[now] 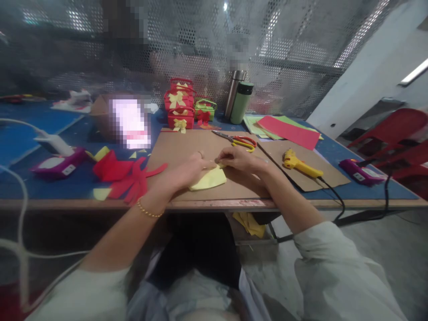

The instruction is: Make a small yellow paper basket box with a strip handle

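Observation:
A pale yellow piece of sheet material [210, 179], maybe felt or paper, lies on the brown cardboard [187, 140] in front of me. My left hand [195, 169] rests over its left side, fingers closed at its upper edge. At its upper right corner, the fingertips of my right hand [239, 159] are pinched together on the same piece. The fingertips nearly meet, and the exact grip is partly hidden. Just beyond my hands lie scissors [246, 143] with red and yellow handles. To the right, a yellow glue gun [302, 165] rests on a second cardboard piece.
Red strips [133, 180] and yellow scraps lie at left, near a purple power strip [60, 165]. Small red boxes [180, 117] with yellow bows, a green box [204, 108] and a green bottle [241, 104] stand behind. Coloured sheets [289, 131] and another purple power strip [359, 171] are right.

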